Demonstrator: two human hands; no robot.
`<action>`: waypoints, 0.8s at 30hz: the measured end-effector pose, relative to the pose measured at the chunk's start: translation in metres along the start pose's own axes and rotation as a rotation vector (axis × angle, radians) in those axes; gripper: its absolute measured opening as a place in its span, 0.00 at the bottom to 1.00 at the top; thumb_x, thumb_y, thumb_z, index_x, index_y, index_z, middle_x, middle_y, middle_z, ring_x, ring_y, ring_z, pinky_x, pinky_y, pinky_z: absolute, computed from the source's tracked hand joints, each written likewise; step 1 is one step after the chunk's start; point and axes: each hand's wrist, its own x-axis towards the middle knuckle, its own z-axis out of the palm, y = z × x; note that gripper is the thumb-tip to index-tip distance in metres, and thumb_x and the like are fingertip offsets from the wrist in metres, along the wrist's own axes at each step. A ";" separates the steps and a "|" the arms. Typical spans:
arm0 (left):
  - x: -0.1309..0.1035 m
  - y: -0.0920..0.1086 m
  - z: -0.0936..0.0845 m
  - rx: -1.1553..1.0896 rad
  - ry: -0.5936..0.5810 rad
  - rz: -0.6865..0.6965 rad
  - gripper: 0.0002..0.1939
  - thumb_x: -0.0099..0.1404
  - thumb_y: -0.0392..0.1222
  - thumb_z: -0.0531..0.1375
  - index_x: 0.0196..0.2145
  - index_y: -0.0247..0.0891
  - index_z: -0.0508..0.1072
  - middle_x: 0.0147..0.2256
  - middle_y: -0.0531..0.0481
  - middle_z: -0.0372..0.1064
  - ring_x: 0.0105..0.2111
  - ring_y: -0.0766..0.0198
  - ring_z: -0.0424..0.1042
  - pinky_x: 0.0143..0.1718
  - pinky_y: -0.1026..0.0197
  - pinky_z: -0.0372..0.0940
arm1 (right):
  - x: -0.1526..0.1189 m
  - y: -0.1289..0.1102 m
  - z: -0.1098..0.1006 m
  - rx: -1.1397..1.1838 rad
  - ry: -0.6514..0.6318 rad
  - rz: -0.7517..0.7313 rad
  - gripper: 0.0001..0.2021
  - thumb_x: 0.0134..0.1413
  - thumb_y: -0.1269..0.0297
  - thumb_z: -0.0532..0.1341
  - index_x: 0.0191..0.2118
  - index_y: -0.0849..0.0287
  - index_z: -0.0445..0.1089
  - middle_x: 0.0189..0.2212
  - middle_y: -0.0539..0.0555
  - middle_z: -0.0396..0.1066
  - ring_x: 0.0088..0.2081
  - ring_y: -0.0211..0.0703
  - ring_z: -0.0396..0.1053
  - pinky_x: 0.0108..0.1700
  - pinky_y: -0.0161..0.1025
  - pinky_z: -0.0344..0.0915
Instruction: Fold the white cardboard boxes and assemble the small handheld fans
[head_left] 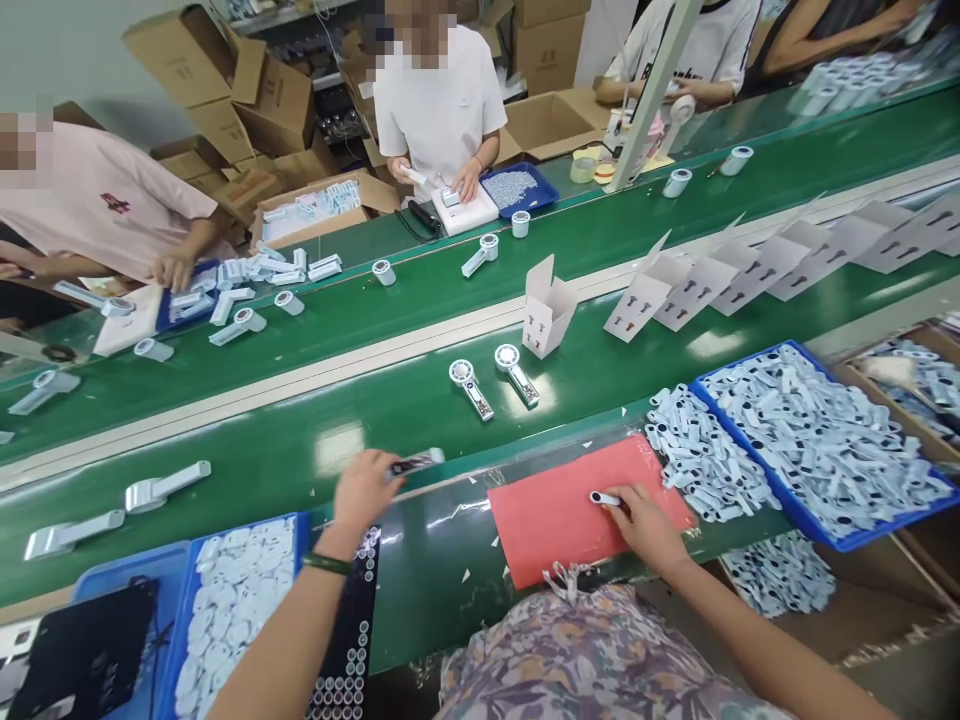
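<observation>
My left hand (366, 492) is closed around a white fan handle (421, 461) with a dark inner side, above the near edge of the green belt; my fingers hide the rest of it. Over a red sheet (555, 500), my right hand (643, 520) pinches a small white handle cover (604, 498) with a dark oval at its end. Two handheld fans (472, 388) with round heads and opened handles lie on the belt ahead of my hands. Right of the sheet is a loose pile of white handle covers (701, 455).
A blue tray (814, 535) heaped with covers stands at right. White boxes (551, 310) line the belt (405, 400). At left are a blue bin (300, 540) of white parts and a black tray (349, 610) of small round pieces. Co-workers sit across the belt.
</observation>
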 end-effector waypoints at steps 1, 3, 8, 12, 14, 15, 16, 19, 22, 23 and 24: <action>-0.011 0.023 0.011 -0.028 -0.040 0.081 0.14 0.61 0.46 0.68 0.44 0.43 0.76 0.43 0.49 0.71 0.45 0.57 0.69 0.48 0.55 0.68 | 0.001 -0.002 -0.003 0.038 0.004 0.001 0.15 0.62 0.54 0.52 0.45 0.55 0.70 0.43 0.58 0.72 0.43 0.51 0.72 0.46 0.48 0.69; -0.034 0.074 0.037 -0.111 -0.139 0.300 0.14 0.60 0.46 0.68 0.44 0.45 0.76 0.42 0.49 0.71 0.45 0.57 0.68 0.48 0.56 0.67 | 0.003 -0.008 -0.011 0.110 0.001 0.001 0.16 0.62 0.53 0.53 0.47 0.55 0.69 0.43 0.57 0.74 0.41 0.50 0.73 0.44 0.47 0.69; -0.076 0.190 0.096 -0.236 -0.193 0.419 0.16 0.61 0.45 0.66 0.47 0.42 0.74 0.43 0.45 0.67 0.46 0.54 0.65 0.48 0.52 0.64 | 0.001 -0.021 -0.037 0.119 -0.045 -0.135 0.15 0.64 0.53 0.54 0.48 0.54 0.69 0.44 0.55 0.75 0.41 0.49 0.73 0.43 0.45 0.67; -0.085 0.227 0.120 -0.175 -0.219 0.349 0.12 0.63 0.45 0.65 0.43 0.40 0.74 0.43 0.45 0.67 0.46 0.52 0.64 0.48 0.50 0.63 | -0.005 -0.020 -0.049 0.005 -0.148 -0.239 0.12 0.65 0.58 0.53 0.48 0.54 0.70 0.45 0.54 0.75 0.43 0.49 0.73 0.42 0.43 0.66; -0.086 0.228 0.124 -0.193 -0.206 0.326 0.16 0.62 0.46 0.65 0.47 0.40 0.72 0.44 0.44 0.67 0.47 0.52 0.64 0.50 0.49 0.62 | -0.005 -0.019 -0.048 -0.066 -0.215 -0.295 0.12 0.66 0.59 0.53 0.47 0.54 0.71 0.45 0.54 0.75 0.43 0.48 0.73 0.42 0.42 0.65; -0.087 0.227 0.124 -0.222 -0.197 0.320 0.20 0.62 0.47 0.66 0.49 0.40 0.71 0.45 0.44 0.67 0.48 0.52 0.63 0.51 0.49 0.62 | -0.005 -0.020 -0.047 -0.099 -0.242 -0.323 0.11 0.66 0.60 0.53 0.46 0.54 0.71 0.44 0.54 0.75 0.43 0.48 0.73 0.41 0.42 0.65; -0.088 0.225 0.124 -0.260 -0.187 0.319 0.23 0.60 0.48 0.67 0.51 0.40 0.70 0.46 0.44 0.67 0.49 0.51 0.63 0.51 0.49 0.62 | -0.004 -0.021 -0.045 -0.130 -0.265 -0.350 0.11 0.67 0.61 0.53 0.46 0.55 0.71 0.44 0.54 0.75 0.43 0.48 0.73 0.41 0.41 0.64; -0.091 0.222 0.123 -0.415 -0.140 0.327 0.25 0.58 0.47 0.69 0.51 0.40 0.70 0.47 0.45 0.69 0.50 0.52 0.64 0.53 0.49 0.61 | -0.001 -0.028 -0.038 -0.217 -0.324 -0.416 0.10 0.67 0.63 0.54 0.46 0.56 0.71 0.43 0.55 0.74 0.43 0.48 0.72 0.40 0.40 0.63; -0.094 0.227 0.122 -0.533 -0.092 0.313 0.17 0.61 0.45 0.68 0.46 0.40 0.73 0.44 0.46 0.71 0.51 0.52 0.65 0.55 0.48 0.61 | 0.003 -0.036 -0.036 -0.261 -0.363 -0.451 0.10 0.66 0.65 0.54 0.46 0.57 0.71 0.42 0.56 0.74 0.42 0.48 0.71 0.41 0.40 0.62; -0.094 0.228 0.122 -0.553 -0.089 0.304 0.13 0.62 0.43 0.67 0.44 0.40 0.74 0.43 0.46 0.71 0.51 0.52 0.65 0.55 0.48 0.61 | 0.004 -0.038 -0.036 -0.264 -0.368 -0.452 0.10 0.66 0.65 0.54 0.46 0.57 0.71 0.42 0.56 0.73 0.42 0.48 0.71 0.41 0.40 0.62; -0.095 0.230 0.122 -0.569 -0.090 0.297 0.10 0.63 0.42 0.65 0.42 0.41 0.74 0.43 0.46 0.72 0.51 0.52 0.66 0.55 0.48 0.61 | 0.004 -0.039 -0.036 -0.264 -0.373 -0.451 0.10 0.66 0.66 0.54 0.46 0.57 0.71 0.42 0.57 0.73 0.42 0.48 0.70 0.41 0.40 0.62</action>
